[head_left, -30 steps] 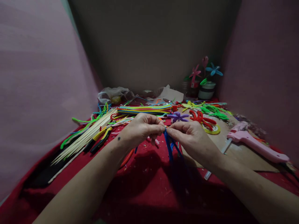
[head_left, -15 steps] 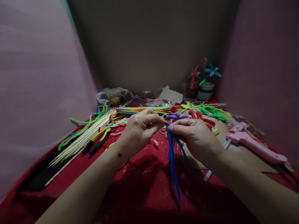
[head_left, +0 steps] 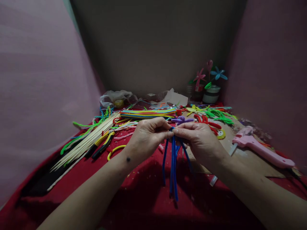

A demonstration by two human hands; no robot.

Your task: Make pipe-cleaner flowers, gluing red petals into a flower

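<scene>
Several blue pipe cleaners (head_left: 172, 166) hang down from my fingertips, joined at the top and spreading apart below. My left hand (head_left: 151, 135) pinches them at the upper end, thumb against forefinger. Right beside it, my right hand (head_left: 195, 135) also grips the top of the bunch between thumb and fingers. The two sets of fingertips almost meet, so the exact join is partly hidden. Just beyond the hands lies a purple pipe-cleaner flower (head_left: 181, 120).
Pliers (head_left: 103, 145) and wooden skewers (head_left: 86, 142) lie at left, coloured pipe cleaners (head_left: 148, 113) behind my hands. On the right, a pink glue gun (head_left: 261, 147) rests on cardboard (head_left: 249, 164). Pipe-cleaner flowers (head_left: 218, 73) stand in a pot (head_left: 211, 94) at the back.
My left hand has shifted slightly down and right, closer to the right hand. One blue strand now hangs separately to the left, and the hanging ends have swung left.
</scene>
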